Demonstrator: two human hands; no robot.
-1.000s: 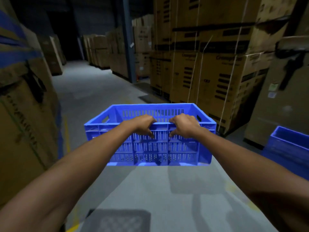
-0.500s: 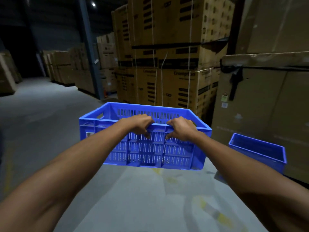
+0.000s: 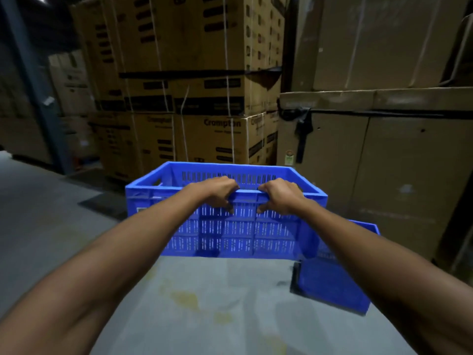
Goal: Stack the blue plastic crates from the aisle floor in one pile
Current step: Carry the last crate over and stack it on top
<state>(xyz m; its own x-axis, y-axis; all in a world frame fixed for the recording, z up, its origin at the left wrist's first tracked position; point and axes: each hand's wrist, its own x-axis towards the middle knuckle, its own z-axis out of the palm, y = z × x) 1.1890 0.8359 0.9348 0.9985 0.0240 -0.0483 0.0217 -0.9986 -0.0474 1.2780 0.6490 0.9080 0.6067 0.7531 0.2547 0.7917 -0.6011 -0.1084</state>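
Note:
I hold a blue slotted plastic crate [image 3: 230, 234] in the air over the aisle floor, its open top facing up. My left hand [image 3: 217, 192] and my right hand [image 3: 277, 196] both grip its near rim, side by side, fingers curled over the edge. A second blue crate [image 3: 330, 285] stands on the floor at the lower right, just behind and below the carried crate's right corner. My right forearm and the carried crate hide part of it.
Tall stacks of strapped cardboard boxes [image 3: 204, 103] rise straight ahead, and larger brown cartons [image 3: 384, 162] wall off the right. A dark steel post [image 3: 33, 85] stands at the left. Grey concrete floor [image 3: 204, 303] with yellowish stains stretches below and to the left.
The view has swung to the right with the crate carried along. The floor crate at the right is now much closer, right beside the carried crate. Both hands keep their grip.

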